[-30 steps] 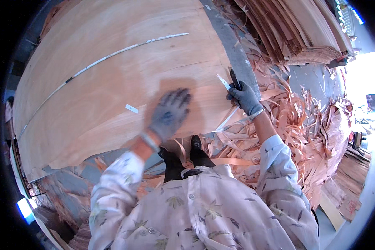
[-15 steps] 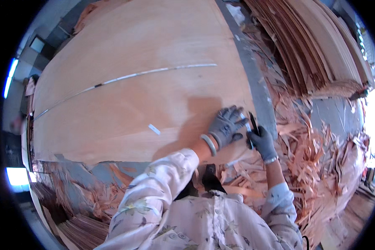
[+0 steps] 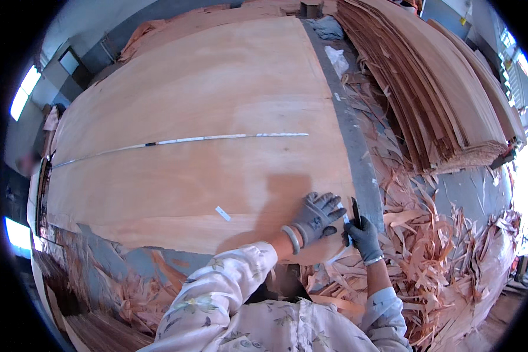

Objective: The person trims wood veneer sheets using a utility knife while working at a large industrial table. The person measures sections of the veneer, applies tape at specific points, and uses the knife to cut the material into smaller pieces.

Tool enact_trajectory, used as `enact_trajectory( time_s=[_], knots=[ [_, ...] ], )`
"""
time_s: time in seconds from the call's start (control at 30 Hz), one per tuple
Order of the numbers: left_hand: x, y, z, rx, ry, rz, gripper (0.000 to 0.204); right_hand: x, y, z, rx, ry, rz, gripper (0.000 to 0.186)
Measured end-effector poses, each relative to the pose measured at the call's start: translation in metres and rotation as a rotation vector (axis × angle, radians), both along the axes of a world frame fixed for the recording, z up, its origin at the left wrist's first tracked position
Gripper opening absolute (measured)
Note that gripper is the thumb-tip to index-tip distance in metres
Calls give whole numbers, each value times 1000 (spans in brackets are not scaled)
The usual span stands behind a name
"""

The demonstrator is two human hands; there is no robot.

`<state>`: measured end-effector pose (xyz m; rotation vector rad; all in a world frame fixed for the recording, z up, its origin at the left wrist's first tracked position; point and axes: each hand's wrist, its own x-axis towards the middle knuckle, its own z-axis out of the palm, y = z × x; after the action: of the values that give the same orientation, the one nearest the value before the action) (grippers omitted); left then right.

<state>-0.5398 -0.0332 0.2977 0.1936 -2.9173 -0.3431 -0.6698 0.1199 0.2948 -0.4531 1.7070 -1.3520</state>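
A large pale veneer sheet lies under a long white rod with a short dark band and a small white strip. My left hand, in a grey glove, rests spread on the sheet's right part, fingertips beside another white strip. Just right of it, my right hand, also gloved, grips a slim black tool pointing away from me at the sheet's edge, partly over that strip. Whether that hand also holds the strip, I cannot tell.
A tall stack of curved veneer sheets stands at the right. A grey surface borders the sheet. Loose peach-coloured shavings are heaped at the right and front. Grey cloth and white plastic lie at the back.
My left hand has moved right from mid-sheet to beside my right hand. My view has shifted, so the sheet and both hands appear lower, with more of the room's back showing.
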Motion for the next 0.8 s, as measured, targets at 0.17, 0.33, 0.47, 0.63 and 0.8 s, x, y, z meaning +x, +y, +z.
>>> enact_trajectory(
  time_s=[0.17,0.33,0.47,0.63,0.8],
  knots=[
    [-9,5,10,-37,-58,-12,52,-3,7,-3,-33,-13,6,12],
    [-12,3,-7,-104,-47,41,50,32,8,28,5,158,263,15],
    [7,-2,20,18,-23,-8,49,31,47,67,-3,3,323,14],
    [37,3,-2,67,219,15,46,56,67,132,67,154,475,23],
    [206,-1,7,73,101,319,49,132,31,101,122,111,772,13]
  ],
)
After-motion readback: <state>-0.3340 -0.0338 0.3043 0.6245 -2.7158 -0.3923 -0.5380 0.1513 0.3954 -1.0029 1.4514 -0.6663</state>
